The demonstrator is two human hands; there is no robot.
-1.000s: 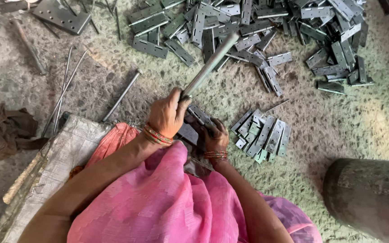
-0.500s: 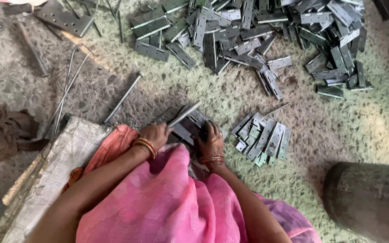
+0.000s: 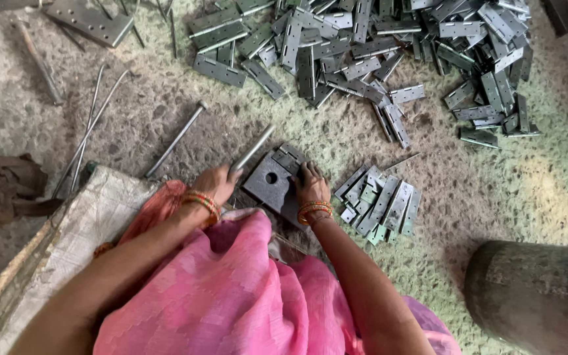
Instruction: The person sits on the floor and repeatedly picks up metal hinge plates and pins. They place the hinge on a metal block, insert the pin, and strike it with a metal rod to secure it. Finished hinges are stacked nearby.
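Up top, a big heap of grey metal hinges (image 3: 376, 46) sprawls across the rough floor (image 3: 165, 118), well apart from the dark drum (image 3: 534, 296) at lower right. A small stack of hinges (image 3: 379, 200) lies just beside the right hand (image 3: 310, 184), whose fingers press flat on a hinge atop the dark square block with a hole (image 3: 269, 181). The left hand (image 3: 215, 184) has its fingers clamped on a metal rod (image 3: 252, 148), which slants up and away.

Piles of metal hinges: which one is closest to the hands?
The small pile by the right hand. It lies just beside that wrist, while the big heap sits farther off at the top of the floor.
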